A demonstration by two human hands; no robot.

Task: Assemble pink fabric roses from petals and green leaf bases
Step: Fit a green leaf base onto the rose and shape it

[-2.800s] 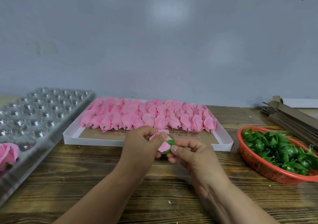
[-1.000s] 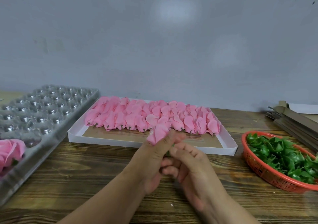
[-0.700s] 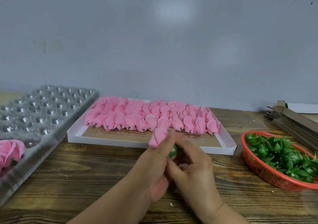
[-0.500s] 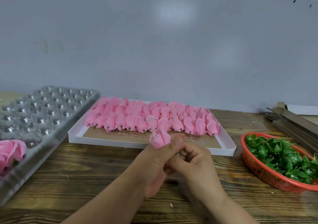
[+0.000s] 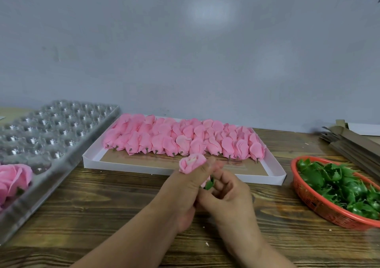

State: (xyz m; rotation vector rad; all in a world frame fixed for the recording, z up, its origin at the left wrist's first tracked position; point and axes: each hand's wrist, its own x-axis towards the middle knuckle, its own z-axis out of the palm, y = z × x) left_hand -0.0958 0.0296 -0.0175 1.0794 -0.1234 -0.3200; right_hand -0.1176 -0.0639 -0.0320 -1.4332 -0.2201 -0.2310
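Hands (image 5: 205,191) lower, rosebud (image 5: 191,162) now upright.

A plain grey-blue wall (image 5: 185,51), marked by soft patches of reflected light and a few dark specks near its upper right corner, rose behind the dark-grained wooden table (image 5: 102,206).

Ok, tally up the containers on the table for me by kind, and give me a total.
Clear plastic cavity tray: 1
White flat tray holding pink petal bundles: 1
Orange basket holding green leaf bases: 1
Total: 3
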